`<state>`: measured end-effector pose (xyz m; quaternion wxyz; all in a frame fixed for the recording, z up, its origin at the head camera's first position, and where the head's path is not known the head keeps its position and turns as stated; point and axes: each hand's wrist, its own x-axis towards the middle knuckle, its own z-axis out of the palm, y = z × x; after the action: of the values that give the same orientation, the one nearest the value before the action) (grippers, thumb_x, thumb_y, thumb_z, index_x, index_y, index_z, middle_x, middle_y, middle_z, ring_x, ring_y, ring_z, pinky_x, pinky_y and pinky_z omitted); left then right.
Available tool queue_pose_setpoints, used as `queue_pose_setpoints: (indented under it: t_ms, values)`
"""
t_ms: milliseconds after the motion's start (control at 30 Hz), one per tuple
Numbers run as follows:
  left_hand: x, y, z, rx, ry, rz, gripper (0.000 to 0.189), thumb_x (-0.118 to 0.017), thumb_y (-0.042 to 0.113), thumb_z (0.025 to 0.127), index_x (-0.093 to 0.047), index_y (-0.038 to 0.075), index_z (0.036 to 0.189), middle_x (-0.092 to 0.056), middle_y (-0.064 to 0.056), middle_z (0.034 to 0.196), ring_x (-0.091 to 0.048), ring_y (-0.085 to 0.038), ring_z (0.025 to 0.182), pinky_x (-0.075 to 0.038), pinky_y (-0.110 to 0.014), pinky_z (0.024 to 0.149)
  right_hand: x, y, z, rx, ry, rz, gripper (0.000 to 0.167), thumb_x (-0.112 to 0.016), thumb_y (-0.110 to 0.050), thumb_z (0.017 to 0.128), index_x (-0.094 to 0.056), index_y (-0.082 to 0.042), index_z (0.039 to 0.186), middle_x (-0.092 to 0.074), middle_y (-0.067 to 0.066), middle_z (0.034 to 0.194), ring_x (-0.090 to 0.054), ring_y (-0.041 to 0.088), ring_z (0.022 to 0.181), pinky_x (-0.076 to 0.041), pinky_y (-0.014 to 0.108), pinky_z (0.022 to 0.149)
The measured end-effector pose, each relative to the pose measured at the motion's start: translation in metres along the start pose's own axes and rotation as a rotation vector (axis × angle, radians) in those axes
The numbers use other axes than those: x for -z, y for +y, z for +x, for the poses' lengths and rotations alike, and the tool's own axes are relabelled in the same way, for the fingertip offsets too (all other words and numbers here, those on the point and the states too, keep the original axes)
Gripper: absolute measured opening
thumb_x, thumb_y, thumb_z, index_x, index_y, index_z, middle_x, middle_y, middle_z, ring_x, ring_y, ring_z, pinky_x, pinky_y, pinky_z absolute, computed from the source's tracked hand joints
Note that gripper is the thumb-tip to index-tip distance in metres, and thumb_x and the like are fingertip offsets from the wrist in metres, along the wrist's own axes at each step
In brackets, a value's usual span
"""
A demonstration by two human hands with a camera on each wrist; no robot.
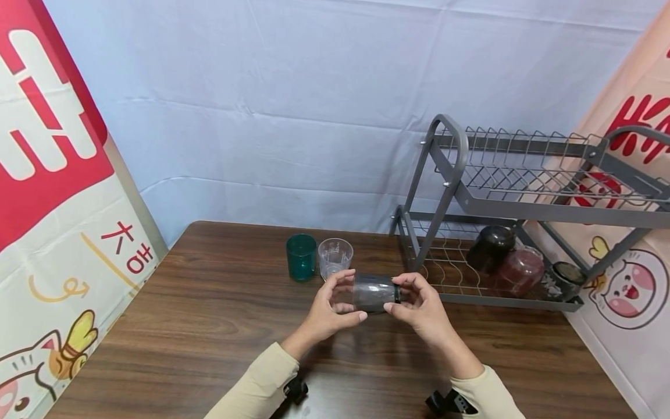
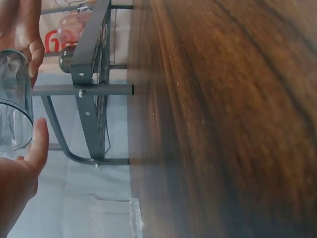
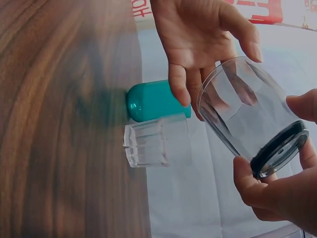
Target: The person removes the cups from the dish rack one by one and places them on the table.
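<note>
Right hand (image 1: 428,315): fingers clamped on the smoky glass (image 1: 374,294), at its base
Left hand (image 1: 323,313): fingers apart at its rim
Glass position: sideways, above the surface (image 1: 209,326)
Just beyond: green cup (image 1: 302,259), clear cup (image 1: 336,255)
Far right: rack (image 1: 523,209)

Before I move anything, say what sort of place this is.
Probably a makeshift indoor filming setup: a pale cloth backdrop, a printed banner at the left, and a dish rack on a brown table.
</note>
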<state>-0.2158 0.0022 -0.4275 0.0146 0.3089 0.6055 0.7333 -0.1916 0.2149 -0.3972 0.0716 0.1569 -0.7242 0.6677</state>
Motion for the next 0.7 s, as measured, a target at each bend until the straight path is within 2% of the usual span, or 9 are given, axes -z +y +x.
queue_pose_setpoints:
  t_ms: [300,400,533,700]
  values:
    - [0.008,-0.025,0.002,-0.038,0.015,-0.045,0.070,-0.072,-0.009,0.072,-0.040,-0.001,0.134,-0.044,-0.018,0.124,-0.047,-0.036,0.107,-0.050,-0.043,0.077,-0.004,0.004,-0.001,-0.023,-0.013,0.041,0.046,-0.069,0.014,0.071,-0.048,0.008,0.112,-0.050,0.016,0.105,-0.054,0.022,0.094,-0.050,0.025,0.069]
    - [0.010,-0.026,0.001,-0.057,0.012,-0.050,0.068,-0.074,-0.003,0.073,-0.041,-0.001,0.132,-0.047,-0.018,0.119,-0.050,-0.034,0.103,-0.050,-0.042,0.076,-0.005,0.003,-0.002,-0.014,-0.023,0.036,0.047,-0.068,0.013,0.072,-0.047,0.008,0.114,-0.050,0.017,0.108,-0.053,0.022,0.096,-0.050,0.025,0.071]
    - [0.012,-0.025,0.000,-0.086,0.022,-0.048,0.066,-0.078,0.005,0.072,-0.045,0.001,0.129,-0.047,-0.017,0.118,-0.050,-0.030,0.101,-0.051,-0.041,0.074,-0.005,-0.001,-0.004,0.039,-0.044,-0.018,0.049,-0.066,0.011,0.076,-0.046,0.006,0.120,-0.049,0.020,0.117,-0.051,0.023,0.102,-0.048,0.027,0.076]
    - [0.015,-0.019,0.000,-0.101,0.028,-0.030,0.065,-0.075,-0.004,0.071,-0.044,-0.004,0.127,-0.047,-0.019,0.117,-0.048,-0.030,0.100,-0.051,-0.042,0.072,-0.003,-0.005,-0.005,0.076,-0.050,-0.077,0.049,-0.066,0.009,0.078,-0.046,0.004,0.122,-0.048,0.023,0.122,-0.049,0.022,0.106,-0.046,0.032,0.083]
